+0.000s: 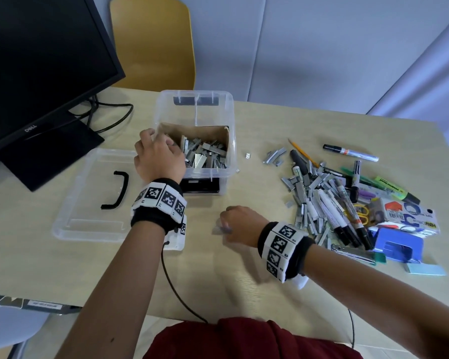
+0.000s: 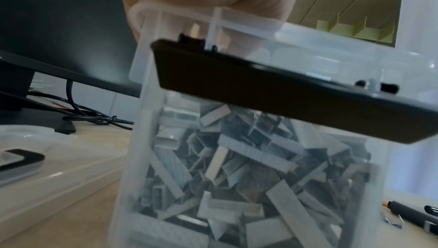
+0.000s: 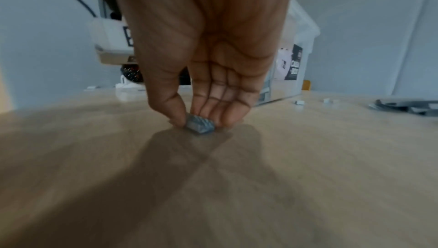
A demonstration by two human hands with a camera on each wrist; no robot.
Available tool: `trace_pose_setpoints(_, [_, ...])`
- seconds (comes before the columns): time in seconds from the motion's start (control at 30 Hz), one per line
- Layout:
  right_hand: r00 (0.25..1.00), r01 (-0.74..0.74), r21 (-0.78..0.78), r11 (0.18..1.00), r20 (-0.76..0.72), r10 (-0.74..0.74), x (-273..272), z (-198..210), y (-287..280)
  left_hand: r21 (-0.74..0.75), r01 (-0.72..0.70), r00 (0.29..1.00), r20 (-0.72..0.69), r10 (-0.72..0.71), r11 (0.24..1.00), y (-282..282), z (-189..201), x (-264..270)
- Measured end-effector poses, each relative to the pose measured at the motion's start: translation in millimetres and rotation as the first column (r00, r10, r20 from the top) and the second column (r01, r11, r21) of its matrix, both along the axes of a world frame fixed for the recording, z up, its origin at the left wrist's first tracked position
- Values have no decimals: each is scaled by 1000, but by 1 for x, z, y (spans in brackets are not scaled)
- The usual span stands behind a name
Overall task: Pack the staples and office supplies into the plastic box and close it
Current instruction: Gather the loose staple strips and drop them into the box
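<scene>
The box (image 1: 230, 110), clear plastic and open, stands on the surface (image 1: 218, 281) at about 12 o'clock from the person. A brown card liner inside it holds a heap of staples (image 1: 205, 156); through the wall in the left wrist view the strips lie jumbled under a black latch (image 2: 284, 91). The left hand (image 1: 158, 156) rests on the box's near left rim, its fingers curled over the edge and gripping it. The lid (image 1: 94, 198) lies flat at 10 o'clock, just beside the box, with its black handle (image 1: 119, 190) showing.

The right hand (image 1: 240, 225) is low over the surface at 1 o'clock, between the box and the pile. In the right wrist view its thumb and fingers (image 3: 213, 109) pinch a staple strip (image 3: 200, 125) that touches the surface.

The pile (image 1: 314, 193) of loose staples spreads at 2 o'clock, well apart from the box, mixed with markers (image 1: 347, 151), a pencil (image 1: 300, 151), a green highlighter (image 1: 394, 189), a carton (image 1: 412, 216) and a blue punch (image 1: 397, 244). A few stray strips (image 1: 274, 156) lie between box and pile. A monitor (image 1: 36, 73) stands at 10 o'clock, behind the lid.
</scene>
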State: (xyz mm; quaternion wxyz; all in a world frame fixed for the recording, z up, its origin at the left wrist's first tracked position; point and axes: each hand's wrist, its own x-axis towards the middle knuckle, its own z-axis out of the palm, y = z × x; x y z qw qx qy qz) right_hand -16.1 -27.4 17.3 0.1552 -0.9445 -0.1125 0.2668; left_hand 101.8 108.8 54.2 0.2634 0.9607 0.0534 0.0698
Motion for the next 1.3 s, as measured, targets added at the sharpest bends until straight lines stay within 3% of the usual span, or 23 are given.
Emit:
trace_pose_setpoints(0.1, [973,98,281,955,173,-151,7,41,-1,-13,-13,1000,9,13,1000,0,0,0])
trace_pose_setpoints(0.2, [863,139,522,842,353,-362,31,75,2,-17,-17,1000,4,17,1000,-1,0,0])
trace_pose_setpoints(0.3, [775,186,529,828,439,-455,59,72,1,-23,-17,1000,2,17,1000,0,1,-1])
trace_pose_setpoints(0.47, [726,115,432,894,578,-373,56,38,3,-29,-16,1000,19,16,999,1,-1,0])
trace_pose_setpoints(0.73, [704,36,588,808,559,-437,13,16,-21,-42,-24,1000,13,25,999,-1,3,-1])
trace_pose_setpoints(0.83, [639,198,623,757,504,-582,-2,5,-43,-121,-4,997,72,13,993,-12,12,-5])
trace_pose_setpoints(0.93, [626,418,535,734,416,-659,-14,-7,-71,-200,144,968,232,-95,969,-40,25,-18])
trace_pose_setpoints(1.07, [692,581,307,753,300,-657,-16,-14,-105,-315,396,898,327,-293,863,-95,37,-36])
trace_pose_setpoints(1.17, [749,592,179,786,239,-618,-11,-19,-124,-353,471,882,195,-429,808,-133,20,-41])
trace_pose_setpoints(1.3, [860,471,4,882,223,-460,-4,-22,-136,-317,403,876,-136,-462,858,-168,-22,-30])
